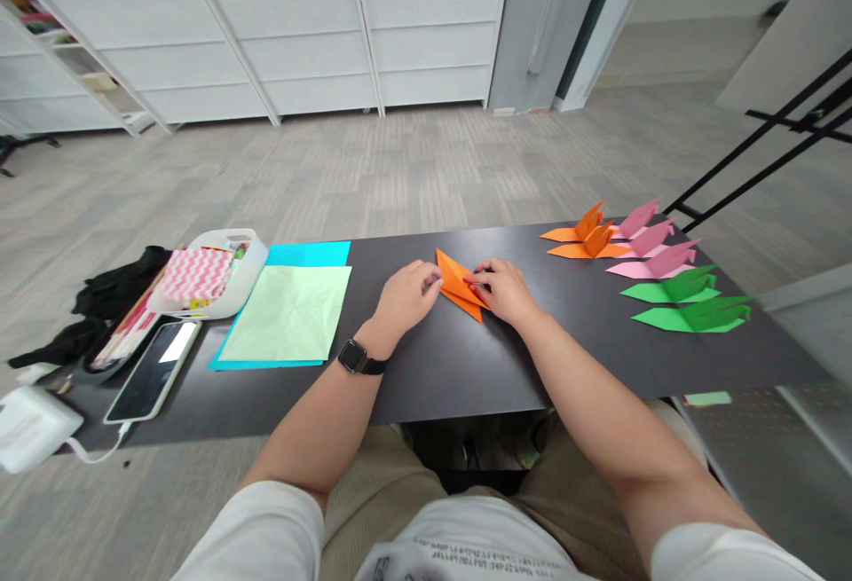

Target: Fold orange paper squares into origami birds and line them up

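An orange origami piece [455, 278], folded into pointed layers, lies on the dark table between my hands. My left hand [407, 299] has its fingers curled with thumb and fingertips together at the piece's left edge. From the other side, my right hand [507, 292] pinches the right part, its fingers closed over the folds. Part of the paper under the right fingertips is hidden. On my left wrist sits a black watch [359, 357].
Finished origami in orange [588, 242], pink [656, 260] and green [692, 313] stands at the table's right end. To the left are light green paper [289, 313] over blue sheets [311, 254], a white basket [248, 275], a phone [152, 372] and a white charger [36, 426].
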`<state>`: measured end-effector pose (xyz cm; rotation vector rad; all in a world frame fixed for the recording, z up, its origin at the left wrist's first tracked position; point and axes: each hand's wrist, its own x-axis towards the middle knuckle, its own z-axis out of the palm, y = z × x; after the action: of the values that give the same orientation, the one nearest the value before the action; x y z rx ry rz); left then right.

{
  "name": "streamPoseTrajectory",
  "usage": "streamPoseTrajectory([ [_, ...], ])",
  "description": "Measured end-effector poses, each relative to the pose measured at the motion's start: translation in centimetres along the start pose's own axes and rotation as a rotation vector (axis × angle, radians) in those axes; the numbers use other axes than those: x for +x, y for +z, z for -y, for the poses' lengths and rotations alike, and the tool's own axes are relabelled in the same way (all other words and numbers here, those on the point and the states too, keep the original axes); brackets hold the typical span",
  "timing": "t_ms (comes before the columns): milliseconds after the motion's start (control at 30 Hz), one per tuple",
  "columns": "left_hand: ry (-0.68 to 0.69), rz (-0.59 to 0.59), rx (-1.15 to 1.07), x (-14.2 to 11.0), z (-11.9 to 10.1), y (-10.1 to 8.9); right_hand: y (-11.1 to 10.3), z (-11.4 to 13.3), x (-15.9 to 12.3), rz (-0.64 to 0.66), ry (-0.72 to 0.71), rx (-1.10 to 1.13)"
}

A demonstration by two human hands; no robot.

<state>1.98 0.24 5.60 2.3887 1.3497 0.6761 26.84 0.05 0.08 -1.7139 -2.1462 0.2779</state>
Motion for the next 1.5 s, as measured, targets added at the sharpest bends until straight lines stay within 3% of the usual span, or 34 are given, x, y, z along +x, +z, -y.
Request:
streamPoseTrajectory([
  [300, 0.205, 0.195, 0.086, 0.2, 0.8, 1.6, -0.1, -1.6, 1.1, 0.075, -0.137, 0.075],
  [767, 0.307, 0.261, 0.096, 0.5, 1.8, 1.7, -0.1, -2.3, 2.3, 0.155, -0.14, 0.117],
  [867, 0.334, 0.286, 0.103, 0.3, 1.7, 1.9, -0.5, -2.5, 2.5, 0.08, -0.121, 0.146],
  [1000, 0.296, 0.296, 0.138, 0.0, 1.4, 2.1, -1.7, -2.2, 2.2, -0.115, -0.079, 0.199],
  [1100, 0.24, 0.27, 0.2, -0.3, 1.1, 2.3, -2.5, -1.3, 1.2, -0.159, -0.093, 0.159],
  [1233, 0.184, 0.233, 0.285, -0.7, 0.5, 2.4, -2.6, 0.7, -0.5, -0.101, -0.166, 0.05],
  [1500, 0.238, 0.261, 0.262, -0.8, 0.9, 2.5, -1.8, 2.8, -1.4, 0.133, -0.175, -0.095],
])
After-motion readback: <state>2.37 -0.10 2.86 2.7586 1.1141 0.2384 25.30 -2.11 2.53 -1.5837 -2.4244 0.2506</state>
